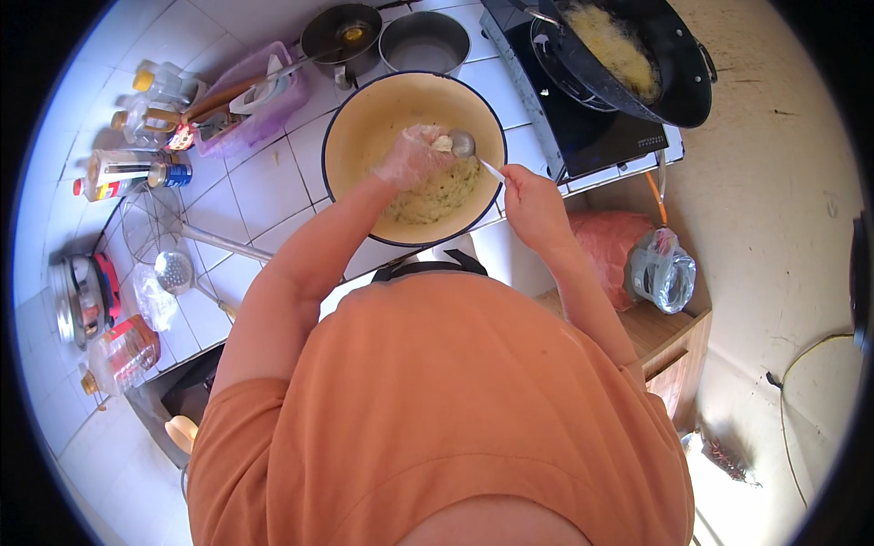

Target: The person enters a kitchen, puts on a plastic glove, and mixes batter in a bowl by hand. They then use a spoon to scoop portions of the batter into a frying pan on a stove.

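Observation:
A large enamel basin (355, 130) with a dark blue rim holds a pale mixture flecked with green (437, 198). Inside the basin, my left hand (418, 155), in a clear plastic glove, has a lump of the mixture (442, 143) between thumb and fingers. The bowl of a metal spoon (462, 143) is beside that lump. My bare right hand (536, 205) grips the spoon's handle at the basin's right rim. To the upper right, a black wok (686, 75) holds bubbling oil with yellowish foam.
The wok stands tilted in view on an induction cooker (587, 143). Behind the basin are a dark pot (425, 42) and a pan (324, 27) with a ladle. At left lie a wire strainer (151, 222), a skimmer (173, 271), a purple-lined basket (273, 123) and several bottles (123, 355).

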A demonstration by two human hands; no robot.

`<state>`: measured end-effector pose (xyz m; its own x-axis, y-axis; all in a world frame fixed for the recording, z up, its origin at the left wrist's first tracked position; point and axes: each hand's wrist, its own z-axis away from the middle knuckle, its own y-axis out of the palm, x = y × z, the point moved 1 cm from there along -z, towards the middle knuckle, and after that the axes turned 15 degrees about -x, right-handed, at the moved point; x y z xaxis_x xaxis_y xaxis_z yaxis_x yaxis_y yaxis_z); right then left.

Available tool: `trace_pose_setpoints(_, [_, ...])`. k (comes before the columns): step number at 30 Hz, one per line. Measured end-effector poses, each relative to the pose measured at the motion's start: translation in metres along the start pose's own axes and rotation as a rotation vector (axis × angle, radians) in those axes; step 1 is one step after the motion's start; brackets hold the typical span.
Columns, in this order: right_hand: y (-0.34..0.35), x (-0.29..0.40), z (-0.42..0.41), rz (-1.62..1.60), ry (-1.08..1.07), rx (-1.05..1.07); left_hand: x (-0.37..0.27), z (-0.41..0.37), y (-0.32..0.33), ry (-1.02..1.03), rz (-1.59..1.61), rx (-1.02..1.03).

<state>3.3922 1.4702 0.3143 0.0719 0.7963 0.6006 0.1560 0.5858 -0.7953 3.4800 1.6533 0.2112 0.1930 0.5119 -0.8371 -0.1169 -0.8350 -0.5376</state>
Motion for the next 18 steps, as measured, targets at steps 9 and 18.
trace_pose_setpoints(9, [0.012,-0.023,-0.002,-0.893,0.805,0.326,-0.027,-0.004,-0.015,-0.118,0.191,0.047])
trace_pose_setpoints(18, [-0.11,0.01,-0.06,-1.392,0.721,0.241,-0.023,-0.006,-0.014,0.045,-0.167,0.047])
